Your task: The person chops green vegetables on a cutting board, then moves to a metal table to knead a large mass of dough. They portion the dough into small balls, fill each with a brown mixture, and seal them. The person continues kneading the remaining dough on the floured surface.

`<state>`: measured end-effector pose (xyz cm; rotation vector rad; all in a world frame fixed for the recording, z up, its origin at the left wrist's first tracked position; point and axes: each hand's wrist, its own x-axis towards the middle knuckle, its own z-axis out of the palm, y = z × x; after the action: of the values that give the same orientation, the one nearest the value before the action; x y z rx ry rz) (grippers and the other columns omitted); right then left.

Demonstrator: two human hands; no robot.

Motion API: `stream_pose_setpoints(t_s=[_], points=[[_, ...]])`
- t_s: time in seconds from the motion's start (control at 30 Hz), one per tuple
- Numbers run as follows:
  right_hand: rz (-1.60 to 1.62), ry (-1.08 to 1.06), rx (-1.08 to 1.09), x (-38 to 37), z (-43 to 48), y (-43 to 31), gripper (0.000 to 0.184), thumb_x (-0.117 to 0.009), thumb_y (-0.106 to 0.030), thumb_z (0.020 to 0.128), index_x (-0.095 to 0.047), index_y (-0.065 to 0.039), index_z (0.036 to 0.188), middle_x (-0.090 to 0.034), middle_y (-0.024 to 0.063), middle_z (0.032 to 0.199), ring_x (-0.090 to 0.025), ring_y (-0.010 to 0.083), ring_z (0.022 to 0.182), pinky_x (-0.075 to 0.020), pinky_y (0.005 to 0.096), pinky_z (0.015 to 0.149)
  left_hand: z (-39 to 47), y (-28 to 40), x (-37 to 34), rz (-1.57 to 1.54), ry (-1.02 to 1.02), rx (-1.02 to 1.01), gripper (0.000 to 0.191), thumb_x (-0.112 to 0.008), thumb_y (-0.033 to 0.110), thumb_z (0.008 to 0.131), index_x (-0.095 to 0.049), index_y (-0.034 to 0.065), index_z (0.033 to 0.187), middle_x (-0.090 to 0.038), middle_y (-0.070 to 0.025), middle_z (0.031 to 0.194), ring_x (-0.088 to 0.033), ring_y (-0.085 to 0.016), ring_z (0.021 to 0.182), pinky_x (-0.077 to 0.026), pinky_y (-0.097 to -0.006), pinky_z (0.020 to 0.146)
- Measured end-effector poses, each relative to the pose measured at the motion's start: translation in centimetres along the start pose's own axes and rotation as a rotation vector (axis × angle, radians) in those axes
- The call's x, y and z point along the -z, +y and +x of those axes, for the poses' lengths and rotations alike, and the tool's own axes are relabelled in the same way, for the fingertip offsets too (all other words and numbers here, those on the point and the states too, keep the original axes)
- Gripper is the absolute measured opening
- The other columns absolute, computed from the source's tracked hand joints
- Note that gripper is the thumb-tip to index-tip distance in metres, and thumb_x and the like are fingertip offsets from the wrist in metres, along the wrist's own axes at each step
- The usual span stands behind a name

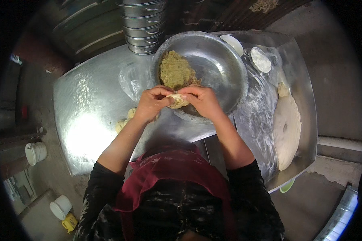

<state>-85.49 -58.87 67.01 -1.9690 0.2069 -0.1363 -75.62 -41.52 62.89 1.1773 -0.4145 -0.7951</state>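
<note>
Between my left hand [154, 102] and my right hand [202, 99] is a small piece of dough [178, 101] with filling showing in its middle. Fingers and thumbs of both hands pinch its edges. It is held over the near rim of a wide metal basin [229, 90]. A heap of yellowish-brown filling [176, 70] lies against the left side of that basin, just beyond my fingers. Several small dough pieces [122, 124] rest on the metal table beside my left wrist, partly hidden by the forearm.
A long mass of dough [286, 129] lies at the right on a floured metal surface [253, 120]. Beyond it sits a bowl of white flour [261, 60]. Stacked metal steamer trays [144, 27] stand behind the table [87, 90]. A clear plastic bag [134, 79] lies left of the basin.
</note>
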Motion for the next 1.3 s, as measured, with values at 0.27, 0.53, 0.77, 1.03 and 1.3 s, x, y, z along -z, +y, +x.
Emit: stream_pose_setpoints(t_s=[0.27, 0.53, 0.77, 1.03, 1.3], points=[[0.127, -0.098, 0.169, 4.5, 0.9, 2.3, 0.015, -0.060, -0.001, 0.084, -0.068, -0.004, 0.097, -0.068, 0.0063, 0.093, -0.063, 0.0138, 0.084, -0.0489, 0.0261, 0.076, 3.1, 0.2, -0.7, -0.123, -0.150, 0.072, 0.013, -0.064, -0.002, 0.081, -0.069, -0.0057, 0.093, -0.063, -0.0115, 0.107, -0.058, -0.017, 0.094, -0.046, -0.0273, 0.083], [-0.214, -0.023, 0.329, 5.6, 1.2, 1.7, 0.016, -0.059, 0.001, 0.082, -0.067, -0.005, 0.094, -0.065, 0.0070, 0.097, -0.064, 0.0244, 0.088, -0.0516, 0.0321, 0.075, 6.2, 0.1, -0.8, 0.050, -0.234, -0.075, 0.012, -0.062, -0.001, 0.085, -0.068, -0.0027, 0.095, -0.064, -0.0098, 0.103, -0.059, -0.015, 0.094, -0.046, -0.0264, 0.085], [-0.287, 0.232, 0.340, 2.9, 1.6, 3.7, 0.015, -0.059, 0.000, 0.083, -0.066, -0.004, 0.096, -0.064, 0.0094, 0.102, -0.064, 0.0273, 0.088, -0.0523, 0.0337, 0.075, 6.6, -2.9, -1.1, -0.016, 0.008, -0.006, 0.017, -0.060, 0.005, 0.089, -0.063, 0.0007, 0.106, -0.062, -0.0078, 0.108, -0.057, -0.013, 0.100, -0.044, -0.0268, 0.089], [0.378, 0.277, -0.280, 3.0, 1.8, 5.2, 0.015, -0.061, 0.000, 0.085, -0.064, 0.001, 0.100, -0.067, 0.0092, 0.091, -0.066, 0.0170, 0.079, -0.0538, 0.0300, 0.072, 5.3, -1.0, -1.4, -0.113, -0.178, 0.042, 0.042, -0.062, 0.004, 0.085, -0.052, 0.0031, 0.126, -0.057, -0.0079, 0.122, -0.054, -0.017, 0.108, -0.043, -0.0307, 0.093], [0.925, 0.225, -0.562, 2.2, 2.6, 4.2, 0.023, -0.056, -0.002, 0.089, -0.055, 0.007, 0.111, -0.064, 0.0178, 0.099, -0.066, 0.0298, 0.085, -0.0568, 0.0334, 0.074, 4.1, -0.3, 0.5, -0.367, -0.042, 0.136, 0.034, -0.057, 0.021, 0.092, -0.054, 0.0049, 0.122, -0.059, -0.0065, 0.117, -0.057, -0.017, 0.105, -0.045, -0.0315, 0.089]])
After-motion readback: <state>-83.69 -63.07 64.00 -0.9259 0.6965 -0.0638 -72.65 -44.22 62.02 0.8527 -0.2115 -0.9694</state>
